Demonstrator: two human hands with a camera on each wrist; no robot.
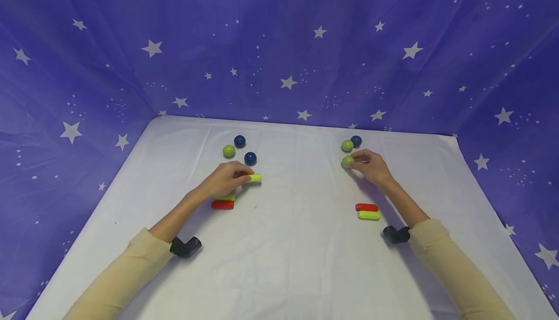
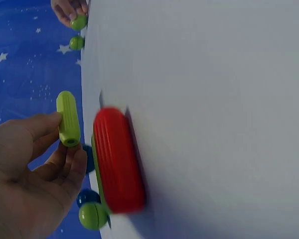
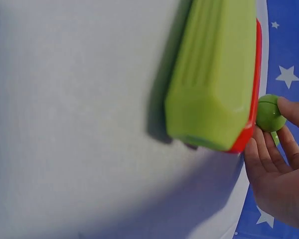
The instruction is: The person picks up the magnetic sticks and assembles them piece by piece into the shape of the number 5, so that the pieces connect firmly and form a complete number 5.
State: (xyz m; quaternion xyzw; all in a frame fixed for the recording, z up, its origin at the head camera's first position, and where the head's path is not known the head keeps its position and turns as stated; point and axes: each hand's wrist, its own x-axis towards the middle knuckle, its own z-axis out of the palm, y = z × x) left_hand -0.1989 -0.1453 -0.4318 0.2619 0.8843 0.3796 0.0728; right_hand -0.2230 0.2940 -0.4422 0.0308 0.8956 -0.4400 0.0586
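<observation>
My left hand (image 1: 226, 179) pinches a yellow-green ribbed stick (image 2: 68, 118) between thumb and fingers, above the white table. Beside that wrist lie a red stick (image 1: 222, 205) and another yellow-green stick (image 1: 225, 197), side by side. My right hand (image 1: 370, 166) holds a green ball (image 3: 270, 113) between thumb and fingertips. Just behind it sit a second green ball (image 1: 347, 146) and a dark blue ball (image 1: 355, 141). Nearer to me on the right, a red stick (image 1: 366, 207) lies against a yellow-green stick (image 1: 369, 216).
Beyond my left hand rest a green ball (image 1: 229, 151) and two dark blue balls, one farther back (image 1: 239, 141) and one nearer (image 1: 250, 158). A white cloth (image 1: 297, 252) covers the table. Purple star-printed curtains (image 1: 262, 43) rise at its back and sides.
</observation>
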